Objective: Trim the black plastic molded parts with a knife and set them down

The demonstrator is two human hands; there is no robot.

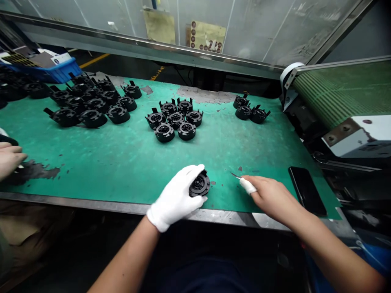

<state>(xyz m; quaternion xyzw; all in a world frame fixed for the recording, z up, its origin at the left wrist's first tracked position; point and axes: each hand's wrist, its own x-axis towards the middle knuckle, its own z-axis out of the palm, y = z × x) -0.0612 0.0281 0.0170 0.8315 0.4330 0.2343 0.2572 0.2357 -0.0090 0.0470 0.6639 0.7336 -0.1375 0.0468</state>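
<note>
My left hand (179, 195), in a white glove, is closed around a round black plastic part (200, 184) near the table's front edge. Ridged rings on the part's upper face point toward me. To its right, my right hand (269, 193) is bare apart from a white cover on one finger. It grips a small thin-bladed knife (235, 175), whose tip points left toward the part without touching it; its handle is hidden in my fingers. Beyond my hands stands a cluster of similar black parts (176, 119), several with upright tabs.
More black parts (91, 103) crowd the left, near a blue bin (58, 71). Three others (243, 110) sit at the back right. A phone (307, 190) lies right of my hand, beside a green conveyor belt (345, 89). Another person's hand (10, 158) is at far left.
</note>
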